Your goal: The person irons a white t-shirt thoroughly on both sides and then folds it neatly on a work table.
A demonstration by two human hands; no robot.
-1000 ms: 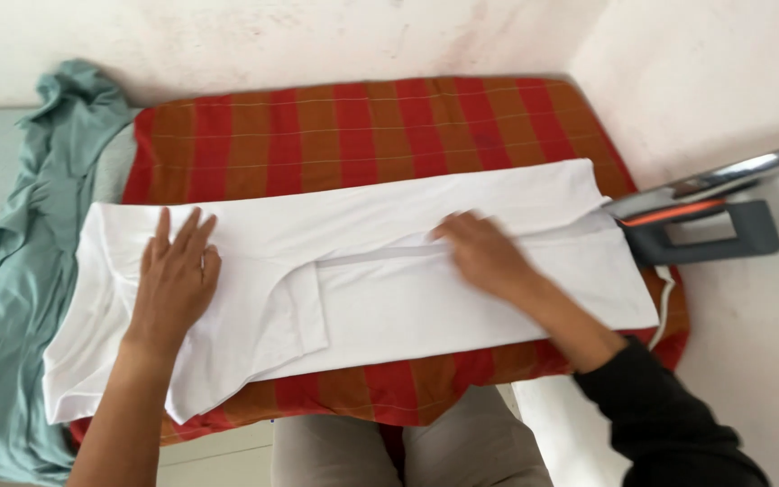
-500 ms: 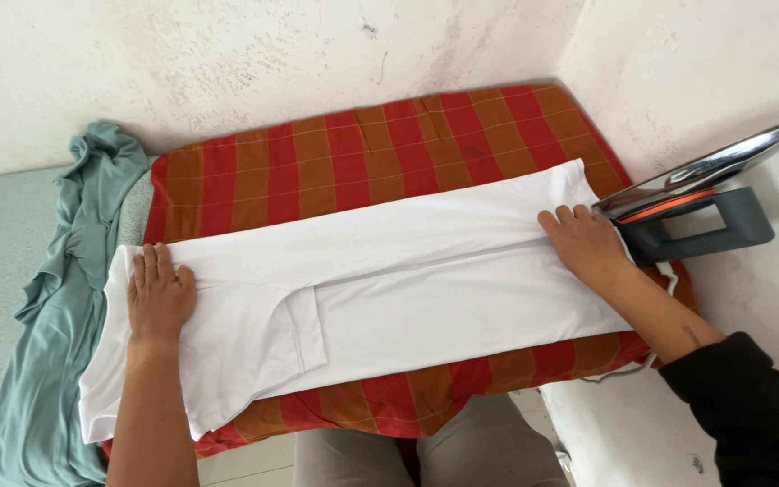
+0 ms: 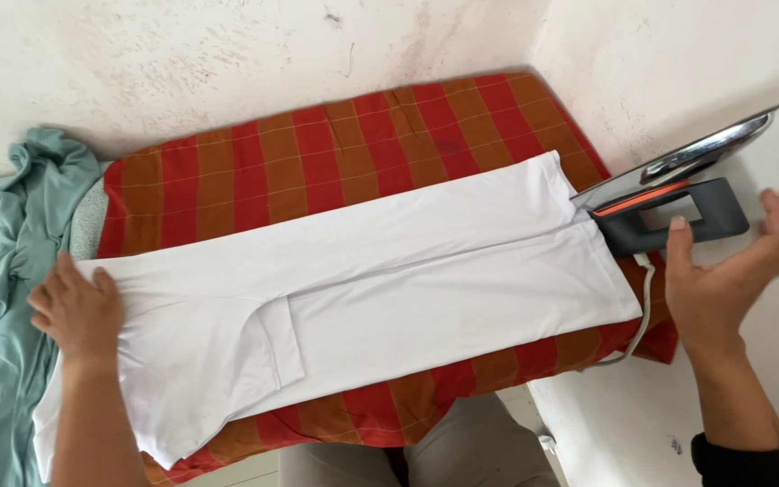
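A white folded garment [image 3: 389, 280] lies lengthwise across a red and orange striped cloth [image 3: 335, 153] that covers the ironing surface. My left hand [image 3: 74, 311] rests flat on the garment's left end, fingers together. My right hand [image 3: 732, 271] is lifted off the garment, open with fingers spread, close to the dark handle of an electric iron [image 3: 669, 198]. The iron stands upright on its heel at the right end of the surface, its metal soleplate facing up and left. The hand is near the handle without gripping it.
A crumpled teal garment [image 3: 2, 298] hangs off the left end. White walls close in the back and the right corner. The iron's white cord [image 3: 642, 307] trails down the right edge. My knees in grey trousers [image 3: 426, 451] sit below the front edge.
My right hand slid right along the garment, left it, and now hovers open by the iron's handle. My left hand shifted further left to the garment's end.
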